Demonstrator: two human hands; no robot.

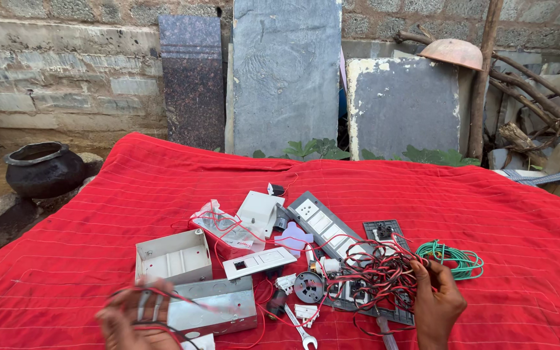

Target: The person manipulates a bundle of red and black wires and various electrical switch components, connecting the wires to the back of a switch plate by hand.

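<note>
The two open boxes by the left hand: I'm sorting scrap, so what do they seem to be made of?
Both look like sheet metal. The upper box is dull pale grey with thin folded walls, possibly painted. The lower box, nearest the left hand, shows a bare, mottled, galvanised-looking sheen.

My view, head camera: both hands bare, no gloves, no rings or bands seen.
Left hand (131, 317): blurred, low in frame; finger detail not readable; wrist cut by frame edge, sleeve cannot tell.
Right hand (437, 299): sharp; back of hand, knuckles and bare wrist in view; no sleeve, no watch on visible part.
</note>
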